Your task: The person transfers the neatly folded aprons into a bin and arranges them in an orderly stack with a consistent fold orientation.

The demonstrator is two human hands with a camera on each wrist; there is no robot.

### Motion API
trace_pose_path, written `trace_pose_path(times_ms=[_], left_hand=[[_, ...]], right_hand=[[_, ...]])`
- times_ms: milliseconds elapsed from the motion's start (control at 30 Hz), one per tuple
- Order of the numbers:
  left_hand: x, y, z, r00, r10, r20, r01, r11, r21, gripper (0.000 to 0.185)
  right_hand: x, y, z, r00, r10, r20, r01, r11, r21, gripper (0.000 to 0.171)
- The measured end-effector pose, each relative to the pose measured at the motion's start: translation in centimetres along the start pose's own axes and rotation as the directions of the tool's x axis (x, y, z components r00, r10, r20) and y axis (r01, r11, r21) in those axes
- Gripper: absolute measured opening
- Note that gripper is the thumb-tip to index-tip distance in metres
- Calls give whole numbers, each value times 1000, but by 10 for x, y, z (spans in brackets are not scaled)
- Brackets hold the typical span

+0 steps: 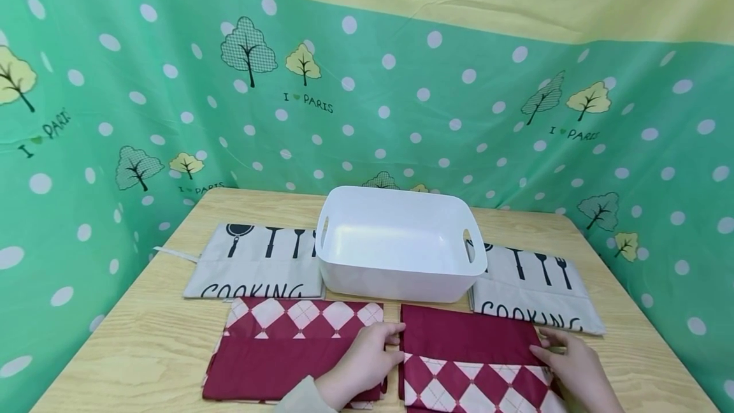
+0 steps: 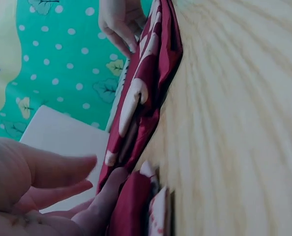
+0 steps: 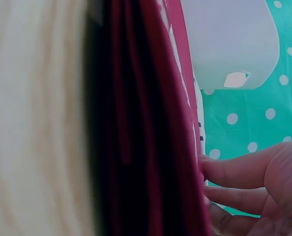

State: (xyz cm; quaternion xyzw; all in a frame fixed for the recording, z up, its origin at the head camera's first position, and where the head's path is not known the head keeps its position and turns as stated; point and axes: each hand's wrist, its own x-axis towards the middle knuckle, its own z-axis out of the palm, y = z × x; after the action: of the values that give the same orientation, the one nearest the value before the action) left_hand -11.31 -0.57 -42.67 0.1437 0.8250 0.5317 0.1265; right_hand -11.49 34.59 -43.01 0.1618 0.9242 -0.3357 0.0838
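Observation:
A folded maroon apron with a pink-and-white diamond band lies at the front right of the table. My left hand is at its left edge, thumb apart from the fingers. At its right edge, my right hand touches the cloth with fairly straight fingers; the right wrist view shows the thumb against the folded layers. Beneath my left forearm lies a second maroon apron, its diamond band toward the back. Parts of both maroon aprons are hidden by the hands or the frame's edge.
A white plastic bin with handle holes stands behind the maroon aprons. Folded white aprons printed COOKING flank it, one on the left with a loose strap, one on the right. A green dotted curtain surrounds the wooden table.

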Motion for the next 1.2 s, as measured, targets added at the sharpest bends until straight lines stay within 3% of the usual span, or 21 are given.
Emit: trace_pose_path(times_ms=[233,433,600,933,1200], left_hand=[[2,-2,5,999,-14,-33,12,998,-60,46],[4,-4,5,998,-60,-25,57,993,-105,47],[6,-7,5,998,-56,-23,52,987,-152,46],[4,-6,7,998,-55,11,56,990,-126,33],[2,-8,10,999,-43,26,46,991,-127,33]], right_hand=[[1,2,-3,999,33,40,-35,999,31,51],[3,4,-3,991,89,101,-99,990,103,54],[5,7,-4,985,121,127,-139,980,141,50],[0,1,-8,983,65,172,-88,987,132,49],[-6,-4,-7,978,74,193,-108,979,175,56]])
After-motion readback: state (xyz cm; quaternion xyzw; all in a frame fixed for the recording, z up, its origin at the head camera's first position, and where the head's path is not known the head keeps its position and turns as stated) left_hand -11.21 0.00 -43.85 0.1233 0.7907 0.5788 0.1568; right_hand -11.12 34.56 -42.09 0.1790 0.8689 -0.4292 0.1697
